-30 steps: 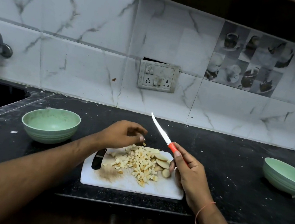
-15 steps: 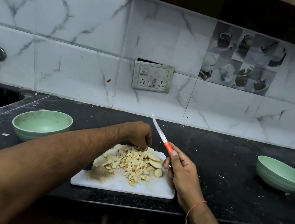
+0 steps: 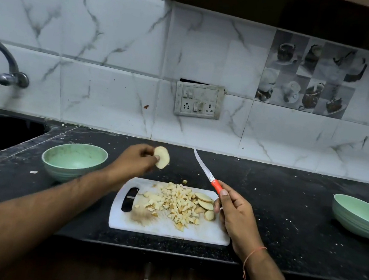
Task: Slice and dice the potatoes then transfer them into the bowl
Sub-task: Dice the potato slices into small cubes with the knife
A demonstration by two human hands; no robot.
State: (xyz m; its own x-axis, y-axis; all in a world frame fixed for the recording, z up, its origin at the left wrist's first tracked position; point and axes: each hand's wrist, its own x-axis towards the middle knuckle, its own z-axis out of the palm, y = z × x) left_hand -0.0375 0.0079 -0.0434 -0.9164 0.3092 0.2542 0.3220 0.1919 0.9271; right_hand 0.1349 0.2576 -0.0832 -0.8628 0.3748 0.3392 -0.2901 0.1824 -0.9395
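Left hand (image 3: 136, 160) holds a potato slice (image 3: 161, 157) pinched between thumb and fingertips, lifted clear of the board (image 3: 166, 228) and above its far-left corner. The slice's broad face is turned toward the camera, its long axis running roughly up and down. The board lies below and to the right of the slice, so the coming move is judged a short descent toward a bare patch near the diced pile (image 3: 175, 201). Right hand (image 3: 234, 211) grips the knife (image 3: 207, 172) by its orange handle, fingers curled round it, blade angled up and away to the left, tip off the board. Three uncut slices (image 3: 204, 204) rest just beside the right fingers. Left bowl (image 3: 74, 161) is nearer the left hand; right bowl (image 3: 361, 215) stands well apart.
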